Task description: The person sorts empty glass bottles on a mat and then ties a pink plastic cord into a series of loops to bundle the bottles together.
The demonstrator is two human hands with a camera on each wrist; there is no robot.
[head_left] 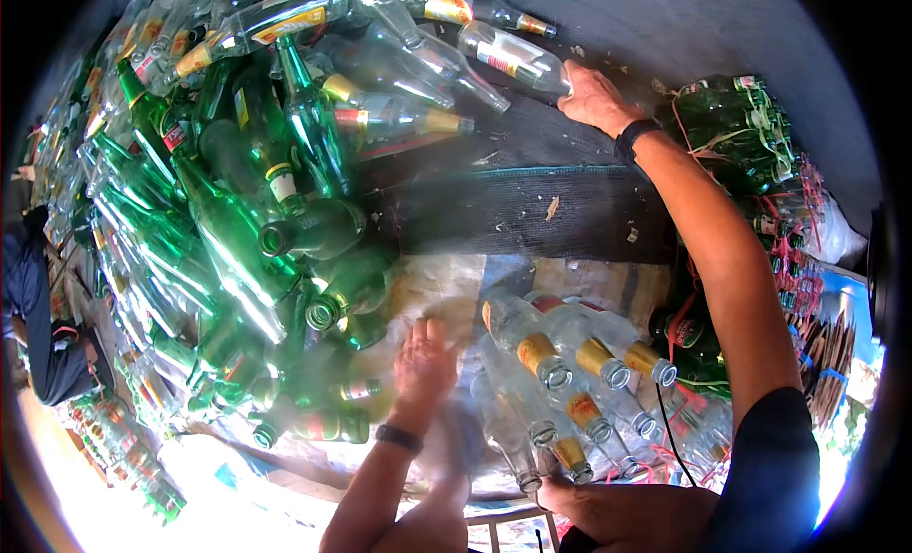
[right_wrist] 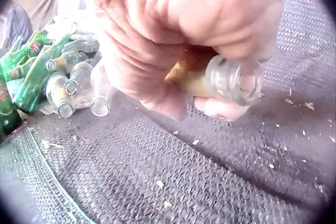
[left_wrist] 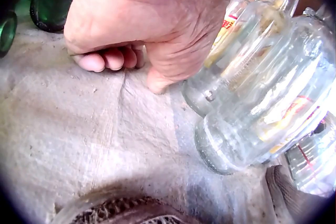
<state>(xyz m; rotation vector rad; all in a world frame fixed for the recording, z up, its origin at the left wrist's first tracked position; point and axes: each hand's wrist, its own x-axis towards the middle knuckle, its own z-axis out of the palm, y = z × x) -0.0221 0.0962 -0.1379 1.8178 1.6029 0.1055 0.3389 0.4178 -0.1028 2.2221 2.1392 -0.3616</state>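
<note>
1. Filling the foreground nearest the right wrist camera, the person's bare right hand (right_wrist: 184,29) is closely gripping the neck of a clear glass bottle (head_left: 503,57); this view alone is showing its round mouth and yellow neck band.
2. Only the head view is showing that bottle's body and white-and-red label, its base pointing away from the hand, near a black woven mesh sheet (head_left: 532,211).
3. The person's bare left hand (head_left: 425,363) is blurring in the head view; the left wrist view is showing its fingers loosely curling, holding nothing, over a pale creased sheet (left_wrist: 105,124).
4. Beside it, grouped clear glass bottles with gold neck labels (head_left: 570,339) are presenting their mouths overhead, their thick bases at the left wrist.
5. Green glass bottles (head_left: 228,220) are lying heaped on the left.
</note>
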